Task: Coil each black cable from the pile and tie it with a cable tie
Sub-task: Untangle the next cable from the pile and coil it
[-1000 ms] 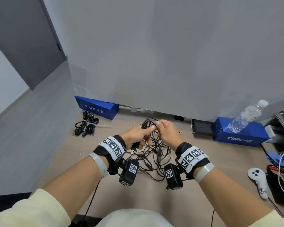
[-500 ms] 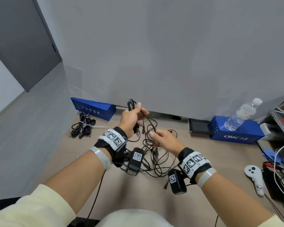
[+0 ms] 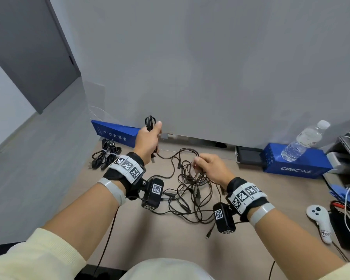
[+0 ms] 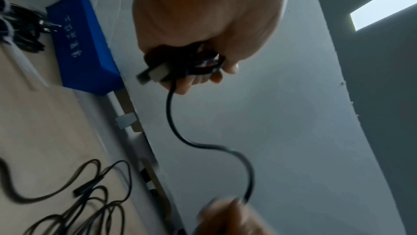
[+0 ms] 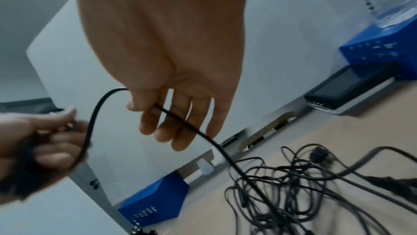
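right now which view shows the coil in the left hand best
The left wrist view: the coil fills the left hand close up, its plug end poking out and the cable trailing down. The head view shows only small loops above the fist. The right wrist view shows it blurred at the frame edge.

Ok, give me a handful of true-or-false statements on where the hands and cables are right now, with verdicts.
1. The left hand grips a small coil of black cable. True.
2. The right hand lies flat on the desk. False: it pinches a strand of that cable above the cable pile.
3. A tied cable bundle lies at the desk's left. True.
4. The water bottle stands upright. False: it lies tilted on a blue box.
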The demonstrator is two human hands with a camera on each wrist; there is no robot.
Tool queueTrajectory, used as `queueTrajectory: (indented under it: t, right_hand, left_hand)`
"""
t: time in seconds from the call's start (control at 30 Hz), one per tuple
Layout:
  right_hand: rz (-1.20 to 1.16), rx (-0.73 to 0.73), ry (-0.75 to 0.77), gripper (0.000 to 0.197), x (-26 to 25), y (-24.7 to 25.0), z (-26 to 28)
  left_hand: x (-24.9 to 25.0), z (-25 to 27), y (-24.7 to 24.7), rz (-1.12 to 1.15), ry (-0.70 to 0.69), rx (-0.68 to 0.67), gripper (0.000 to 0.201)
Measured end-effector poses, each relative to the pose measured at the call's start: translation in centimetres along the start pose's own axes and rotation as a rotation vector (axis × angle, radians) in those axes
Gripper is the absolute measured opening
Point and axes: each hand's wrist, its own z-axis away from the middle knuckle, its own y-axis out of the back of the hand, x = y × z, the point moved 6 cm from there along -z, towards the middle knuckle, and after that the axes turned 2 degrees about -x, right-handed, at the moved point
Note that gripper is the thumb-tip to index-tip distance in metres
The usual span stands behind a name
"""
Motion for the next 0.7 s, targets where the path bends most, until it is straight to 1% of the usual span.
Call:
queueTrajectory:
  t: [0.07, 0.13, 0.2, 0.27, 0.4, 0.43, 0.47, 0.5, 0.57, 0.6, 0.7]
  right_hand:
    - [-0.041, 0.039, 0.076, 0.026, -2.2, 0.4, -0.1]
    - [-0.052, 0.004, 0.14, 0.023, -4.0, -0.1, -0.2]
    - [-0.04, -0.044, 0.177, 0.022, -5.0, -1.0, -0.3]
    - [-0.024, -0.029, 0.164, 0.023, -5.0, -1.3, -0.5]
    - [-0.006, 0.064, 0.071, 0.028, -3.3, -1.2, -1.2]
    - [0.017, 0.089, 0.061, 0.03, -3.1, -1.2, -1.3]
    - [0.049, 0.113, 0.053, 0.031, -2.9, -1.1, -1.4]
    - [0.079, 0.13, 0.042, 0.031, -2.9, -1.0, -1.3]
    - [0.101, 0.142, 0.033, 0.031, -3.0, -0.9, -1.3]
    - [0.1, 0.147, 0.037, 0.031, -3.1, -0.8, -1.3]
    - [0.079, 0.154, 0.047, 0.029, -3.1, 0.1, -1.3]
  left_hand:
    - [-1.3, 0.1, -0.4, -0.097, 0.035, -0.071, 0.042]
    - [-2.1, 0.8, -1.4, -0.165, 0.06, -0.19, 0.041]
    - [-2.6, 1.6, -2.3, -0.208, 0.086, -0.3, 0.043]
    - [-3.0, 2.5, -3.0, -0.252, 0.138, -0.396, 0.052]
    - [-4.3, 4.0, -4.0, -0.327, 0.263, -0.59, 0.064]
    - [-4.7, 4.3, -4.3, -0.368, 0.272, -0.652, 0.065]
    - [-5.1, 4.4, -4.4, -0.417, 0.276, -0.713, 0.059]
    - [-5.4, 4.6, -4.5, -0.455, 0.277, -0.761, 0.048]
    - [-5.7, 4.8, -4.5, -0.458, 0.282, -0.792, 0.025]
    - [-5.5, 4.9, -4.5, -0.42, 0.277, -0.783, 0.022]
    - [-4.4, 5.0, -4.3, -0.213, 0.238, -0.749, 0.029]
